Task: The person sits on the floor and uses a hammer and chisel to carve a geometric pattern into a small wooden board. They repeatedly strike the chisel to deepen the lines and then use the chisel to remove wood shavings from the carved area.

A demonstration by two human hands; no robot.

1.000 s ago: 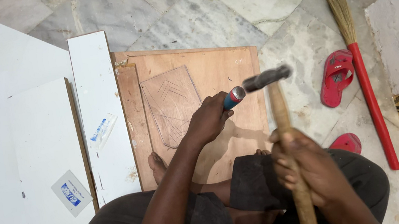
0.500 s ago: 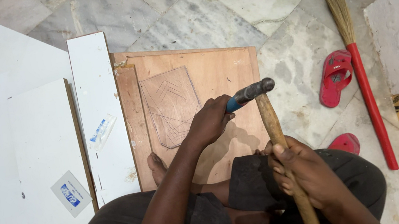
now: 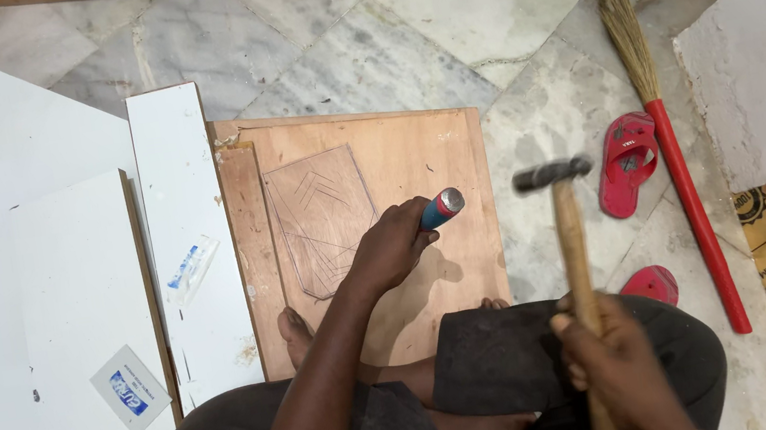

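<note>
Hands grip two tools above a wooden board lying on the marble floor. Left hand is closed around a chisel with a red and blue handle, whose tip is hidden under the fingers where it meets the board. Just left of that hand, a shield-shaped outline with chevron lines is cut into the wood. Right hand is wrapped around the lower part of a wooden-handled hammer, whose dark metal head is up and clear of the chisel, off to its right. Beyond the right hand lie two red sandals and a broom with a red stick. White panels lie flat to the left of the left hand, touching the board's edge.
</note>
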